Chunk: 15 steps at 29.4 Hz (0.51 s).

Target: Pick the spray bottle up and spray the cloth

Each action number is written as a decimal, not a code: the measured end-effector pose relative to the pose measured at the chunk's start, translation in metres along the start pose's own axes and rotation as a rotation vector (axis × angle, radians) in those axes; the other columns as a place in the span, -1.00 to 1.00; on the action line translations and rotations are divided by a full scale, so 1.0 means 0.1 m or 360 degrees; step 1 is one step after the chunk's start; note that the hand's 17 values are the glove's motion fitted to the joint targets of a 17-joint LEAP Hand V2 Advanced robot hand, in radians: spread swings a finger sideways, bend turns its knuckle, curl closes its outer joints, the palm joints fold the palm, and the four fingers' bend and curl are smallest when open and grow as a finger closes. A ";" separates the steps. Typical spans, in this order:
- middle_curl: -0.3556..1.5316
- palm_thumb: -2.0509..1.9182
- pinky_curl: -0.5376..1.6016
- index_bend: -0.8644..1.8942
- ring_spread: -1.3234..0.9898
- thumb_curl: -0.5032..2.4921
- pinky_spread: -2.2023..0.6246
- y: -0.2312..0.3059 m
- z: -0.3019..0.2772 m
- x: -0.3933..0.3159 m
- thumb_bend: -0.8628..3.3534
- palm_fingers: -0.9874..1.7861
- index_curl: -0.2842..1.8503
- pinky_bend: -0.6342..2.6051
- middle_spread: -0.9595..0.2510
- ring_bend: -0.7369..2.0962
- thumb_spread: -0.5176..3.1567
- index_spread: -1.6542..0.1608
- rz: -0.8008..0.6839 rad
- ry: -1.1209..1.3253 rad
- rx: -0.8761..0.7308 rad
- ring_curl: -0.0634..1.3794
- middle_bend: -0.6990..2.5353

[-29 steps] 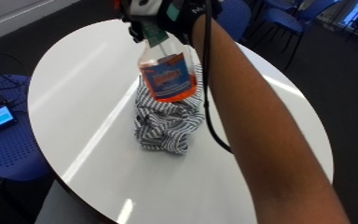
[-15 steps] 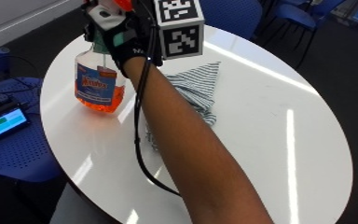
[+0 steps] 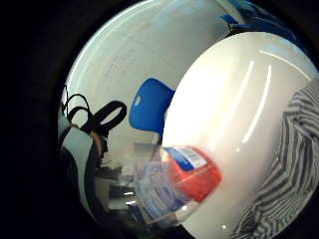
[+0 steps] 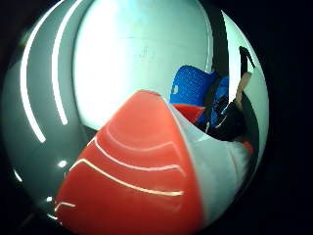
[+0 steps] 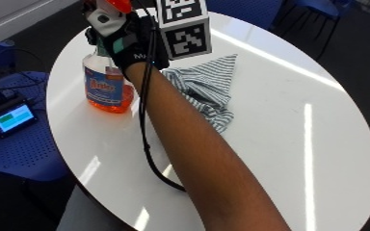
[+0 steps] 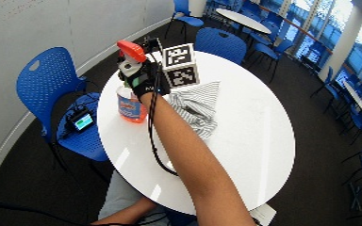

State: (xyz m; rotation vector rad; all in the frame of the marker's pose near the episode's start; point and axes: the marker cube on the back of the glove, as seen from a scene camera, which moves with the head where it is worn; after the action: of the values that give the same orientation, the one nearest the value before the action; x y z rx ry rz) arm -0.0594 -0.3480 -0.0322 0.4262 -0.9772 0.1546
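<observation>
Bottle (image 5: 108,89) orange liquid, blue label; cloth (image 5: 204,89) apparently grey-white striped.

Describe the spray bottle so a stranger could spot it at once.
Find the round white table. Near its edge beside the blue chair, the gloved right hand grips the spray bottle by its neck. It is clear with orange liquid, unlike the striped cloth beside it.

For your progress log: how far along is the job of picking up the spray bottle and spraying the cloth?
Done: the gloved right hand grips the spray bottle at its neck. In hand: the bottle appears to stand on the table, beside the striped cloth, so lifting looks unfinished. Left: raise it, aim at the cloth and spray; no spraying is visible yet.
</observation>
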 end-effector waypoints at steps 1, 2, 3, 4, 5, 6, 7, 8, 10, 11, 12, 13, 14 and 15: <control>-0.07 0.50 -0.15 -0.24 -0.03 -0.15 0.35 0.01 0.00 -0.01 -0.61 0.70 -0.20 -0.36 0.22 0.02 -0.51 0.48 -0.0010 0.0000 -0.0005 -0.27 -0.17; -0.07 0.50 -0.15 -0.24 -0.03 -0.15 0.35 0.01 -0.01 -0.03 -0.61 0.69 -0.20 -0.36 0.21 0.02 -0.51 0.48 -0.0018 0.0000 -0.0009 -0.27 -0.17; -0.07 0.50 -0.15 -0.24 -0.03 -0.15 0.35 0.01 -0.03 -0.05 -0.61 0.69 -0.20 -0.36 0.21 0.02 -0.51 0.48 -0.0026 0.0002 -0.0009 -0.27 -0.17; -0.07 0.50 -0.15 -0.24 -0.03 -0.15 0.35 0.01 -0.04 -0.08 -0.61 0.70 -0.20 -0.36 0.21 0.02 -0.50 0.48 -0.0033 0.0005 -0.0008 -0.27 -0.17; -0.07 0.50 -0.15 -0.24 -0.03 -0.15 0.35 0.01 -0.05 -0.10 -0.61 0.70 -0.20 -0.36 0.21 0.02 -0.51 0.48 -0.0040 0.0007 -0.0007 -0.28 -0.17; -0.07 0.50 -0.15 -0.24 -0.04 -0.15 0.35 0.01 -0.05 -0.13 -0.61 0.70 -0.20 -0.36 0.20 0.01 -0.51 0.48 -0.0047 0.0008 -0.0006 -0.28 -0.17; -0.07 0.50 -0.15 -0.24 -0.04 -0.15 0.34 0.01 -0.06 -0.15 -0.61 0.69 -0.20 -0.36 0.20 0.01 -0.50 0.48 -0.0054 0.0007 -0.0008 -0.28 -0.17; -0.07 0.50 -0.15 -0.24 -0.04 -0.15 0.34 0.01 -0.06 -0.17 -0.61 0.69 -0.20 -0.36 0.20 0.01 -0.50 0.47 -0.0058 0.0004 -0.0010 -0.28 -0.17; -0.07 0.50 -0.15 -0.24 -0.04 -0.15 0.34 0.02 -0.05 -0.19 -0.61 0.69 -0.20 -0.36 0.20 0.01 -0.50 0.47 -0.0059 -0.0002 -0.0014 -0.28 -0.17; -0.07 0.50 -0.15 -0.24 -0.05 -0.15 0.34 0.03 -0.04 -0.18 -0.61 0.69 -0.20 -0.36 0.20 0.01 -0.50 0.47 -0.0056 -0.0004 -0.0016 -0.28 -0.17; -0.07 0.50 -0.15 -0.24 -0.05 -0.15 0.34 0.04 -0.04 -0.17 -0.61 0.69 -0.20 -0.36 0.20 0.01 -0.50 0.47 -0.0051 -0.0007 -0.0018 -0.28 -0.17; -0.07 0.50 -0.15 -0.24 -0.05 -0.15 0.34 0.05 -0.03 -0.15 -0.61 0.69 -0.20 -0.36 0.20 0.01 -0.50 0.47 -0.0045 -0.0009 -0.0021 -0.28 -0.17; -0.07 0.50 -0.15 -0.24 -0.05 -0.15 0.34 0.06 -0.03 -0.13 -0.61 0.69 -0.20 -0.36 0.19 0.01 -0.50 0.47 -0.0038 -0.0010 -0.0024 -0.28 -0.17; -0.07 0.50 -0.14 -0.24 -0.05 -0.15 0.34 0.06 -0.02 -0.11 -0.61 0.69 -0.20 -0.35 0.20 0.01 -0.50 0.47 -0.0030 -0.0011 -0.0028 -0.28 -0.17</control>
State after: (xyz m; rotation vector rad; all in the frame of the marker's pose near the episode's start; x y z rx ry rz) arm -0.0658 -0.3409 -0.0403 0.4200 -0.9805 0.1278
